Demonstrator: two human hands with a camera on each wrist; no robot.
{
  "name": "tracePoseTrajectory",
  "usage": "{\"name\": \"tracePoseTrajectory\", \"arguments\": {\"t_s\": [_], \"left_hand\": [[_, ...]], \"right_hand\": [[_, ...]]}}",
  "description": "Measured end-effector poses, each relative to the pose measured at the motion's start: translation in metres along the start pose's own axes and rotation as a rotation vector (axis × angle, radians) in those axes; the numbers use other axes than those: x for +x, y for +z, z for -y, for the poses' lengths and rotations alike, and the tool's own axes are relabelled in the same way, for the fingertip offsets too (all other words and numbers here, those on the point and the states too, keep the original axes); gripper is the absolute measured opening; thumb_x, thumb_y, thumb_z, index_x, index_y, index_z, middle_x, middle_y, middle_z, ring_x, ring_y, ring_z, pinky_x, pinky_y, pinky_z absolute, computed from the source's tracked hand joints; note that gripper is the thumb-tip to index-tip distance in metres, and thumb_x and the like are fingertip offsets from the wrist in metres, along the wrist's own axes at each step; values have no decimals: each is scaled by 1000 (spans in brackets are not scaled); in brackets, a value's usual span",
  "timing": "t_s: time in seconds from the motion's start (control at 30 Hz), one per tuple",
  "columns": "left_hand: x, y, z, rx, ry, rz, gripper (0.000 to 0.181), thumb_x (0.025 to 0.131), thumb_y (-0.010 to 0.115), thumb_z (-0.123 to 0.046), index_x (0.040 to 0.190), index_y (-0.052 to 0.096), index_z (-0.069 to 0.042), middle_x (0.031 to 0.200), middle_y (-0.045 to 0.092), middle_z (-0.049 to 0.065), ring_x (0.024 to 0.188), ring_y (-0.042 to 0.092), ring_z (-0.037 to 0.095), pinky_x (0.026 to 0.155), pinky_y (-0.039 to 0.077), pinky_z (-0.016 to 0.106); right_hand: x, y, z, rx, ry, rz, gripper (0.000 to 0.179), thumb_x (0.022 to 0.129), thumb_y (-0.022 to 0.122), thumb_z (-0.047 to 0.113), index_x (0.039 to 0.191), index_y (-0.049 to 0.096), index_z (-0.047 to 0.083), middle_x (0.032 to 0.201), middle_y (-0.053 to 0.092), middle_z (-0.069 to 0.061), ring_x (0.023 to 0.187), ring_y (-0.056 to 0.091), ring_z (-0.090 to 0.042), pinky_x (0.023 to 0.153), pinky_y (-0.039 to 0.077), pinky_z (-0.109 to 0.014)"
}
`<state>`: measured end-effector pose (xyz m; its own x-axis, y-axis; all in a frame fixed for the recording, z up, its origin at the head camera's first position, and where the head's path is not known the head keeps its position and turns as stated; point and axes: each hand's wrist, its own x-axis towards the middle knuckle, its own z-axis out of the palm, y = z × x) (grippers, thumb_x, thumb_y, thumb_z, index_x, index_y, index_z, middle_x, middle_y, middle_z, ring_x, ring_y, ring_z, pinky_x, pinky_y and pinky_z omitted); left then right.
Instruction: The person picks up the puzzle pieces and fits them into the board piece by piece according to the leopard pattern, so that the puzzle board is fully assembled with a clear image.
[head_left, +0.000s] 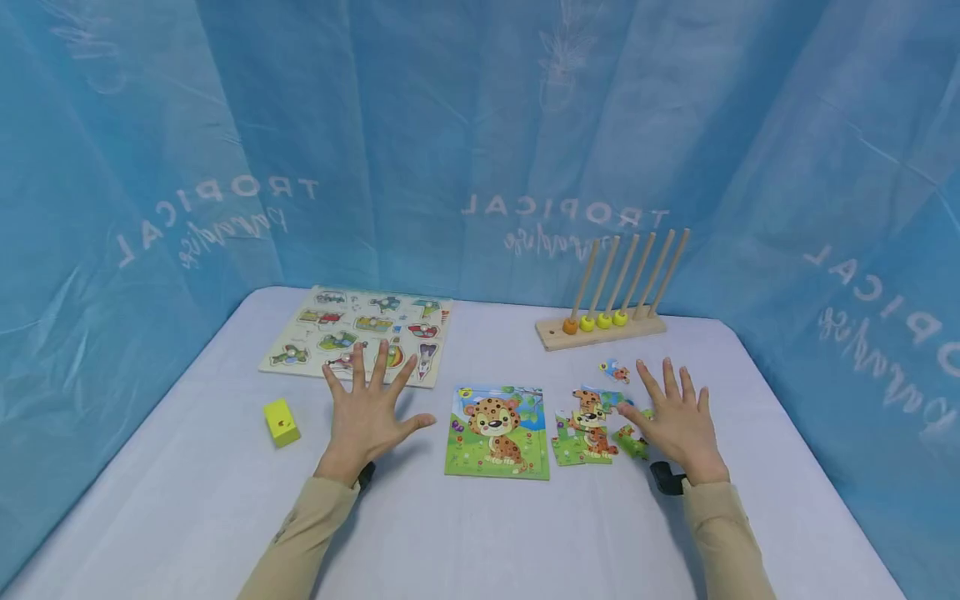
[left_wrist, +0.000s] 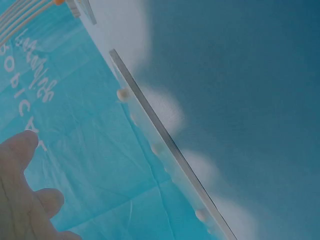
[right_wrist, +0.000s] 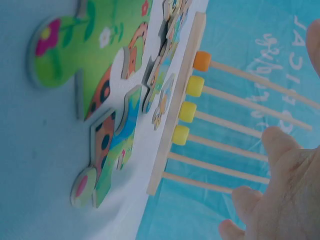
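My left hand (head_left: 366, 417) is held with fingers spread, its fingertips overlapping the near edge of a wooden peg puzzle board (head_left: 300, 342) in the head view. My right hand (head_left: 681, 425) is likewise spread, holding nothing, just right of several loose jigsaw pieces (head_left: 592, 429) with leopard and grass patterns. Between the hands lies a square leopard picture board (head_left: 497, 433). A small piece (head_left: 615, 370) with blue and spotted print lies beyond the others. In the right wrist view, green and spotted pieces (right_wrist: 112, 145) lie partly over one another.
A wooden rack with upright rods (head_left: 600, 331) stands at the back right, carrying one orange and several yellow beads. At the left is a yellow block (head_left: 281, 422). Blue curtains (head_left: 450, 150) hang behind the white-covered table (head_left: 480, 533).
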<state>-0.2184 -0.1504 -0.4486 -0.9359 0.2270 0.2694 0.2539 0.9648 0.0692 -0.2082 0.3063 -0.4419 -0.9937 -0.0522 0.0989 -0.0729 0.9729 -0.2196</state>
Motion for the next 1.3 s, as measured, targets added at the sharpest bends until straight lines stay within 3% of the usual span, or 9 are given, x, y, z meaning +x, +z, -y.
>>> {"name": "tracePoseTrajectory", "arguments": {"t_s": [0.23,0.37,0.57,0.67,0.77,0.9,1.07,1.2,1.3], "left_hand": [[0,0,5,3,-20,29,98,75,41,-87,154,24,-32,165,4,13,148,-5,49,106,-5,82],[-3,2,-1,-18,-11,71,96,76,45,-84,154,27,-30,163,11,15,147,1,50,106,0,83],[-9,6,-28,-215,116,298,92,84,63,-59,154,27,-12,160,22,18,148,13,45,111,10,77],[-10,7,-44,-341,199,445,93,85,69,-46,154,22,-5,161,22,14,150,17,36,119,14,65],[-11,8,-54,-391,247,522,91,86,71,-40,154,23,-4,162,21,12,150,19,31,122,17,57],[-13,8,-60,-381,267,538,84,87,70,-39,152,29,-3,162,21,12,150,20,31,122,21,54],[-14,10,-62,-382,301,554,82,88,68,-39,151,31,-4,162,19,11,150,20,32,122,22,53],[-11,12,-63,-392,323,558,82,87,69,-39,152,30,-6,163,19,10,150,19,31,123,21,49],[-9,13,-62,-410,320,571,83,86,70,-39,152,30,-7,163,18,9,151,17,30,123,21,48]], "right_hand": [[8,7,5,27,-10,8,86,91,45,69,157,13,25,161,7,-27,146,3,-53,113,2,-74],[15,15,12,14,-29,0,83,90,53,62,155,26,18,157,19,-30,142,15,-56,112,13,-75],[33,21,30,70,-85,37,58,89,69,35,138,54,7,140,51,-26,128,41,-52,100,40,-67],[43,25,38,129,-99,71,56,86,73,26,137,56,9,132,60,-19,123,47,-47,95,45,-62],[48,28,42,145,-113,79,56,84,74,21,137,56,10,122,67,-16,115,52,-43,90,47,-59],[52,30,38,143,-111,109,52,85,73,18,133,58,7,114,69,-16,107,56,-41,90,47,-57],[56,28,28,198,-53,190,45,85,72,16,126,61,3,119,63,-22,111,56,-42,93,45,-60],[57,28,27,238,9,141,36,85,71,19,117,65,3,117,61,-22,110,53,-43,91,40,-64],[59,29,34,300,21,73,30,91,67,22,113,67,2,112,64,-21,102,55,-40,85,44,-58]]}}
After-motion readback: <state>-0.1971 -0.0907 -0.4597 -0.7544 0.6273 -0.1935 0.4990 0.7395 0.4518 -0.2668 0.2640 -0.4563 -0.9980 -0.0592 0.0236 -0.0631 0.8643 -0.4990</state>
